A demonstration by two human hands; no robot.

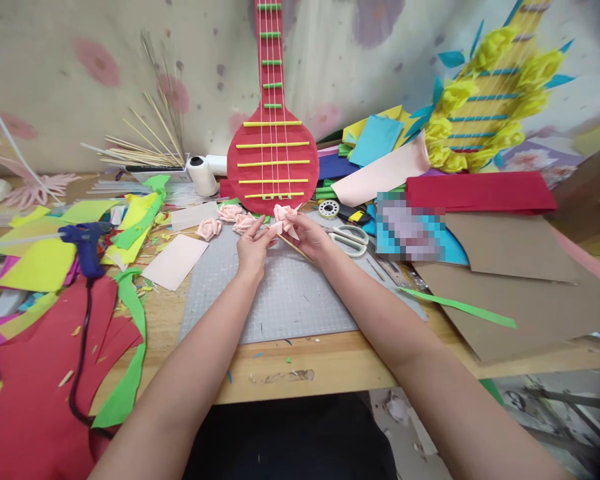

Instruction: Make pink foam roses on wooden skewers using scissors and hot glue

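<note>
Above the grey cutting mat (290, 300), a pale pink paper flower (284, 215) is held between my two hands. My right hand (309, 238) has its fingers closed on the flower's right side, and a thin wooden stick (294, 247) slants down from the flower beneath that palm. From the left, my left hand (253, 252) pinches the lower edge of the pink paper. Several finished pink paper flowers (209, 229) lie just beyond my left hand. Behind them stands a red paper lute (273, 157) with yellow and green bars and white strings.
A blue glue gun (87, 243) stands on the left among paper scraps and red paper (40, 373). Scissors (350, 240) and a tape measure (329, 209) lie right of my hands. Brown cardboard (520, 313) covers the right side. A yellow-flowered lute (485, 120) leans behind.
</note>
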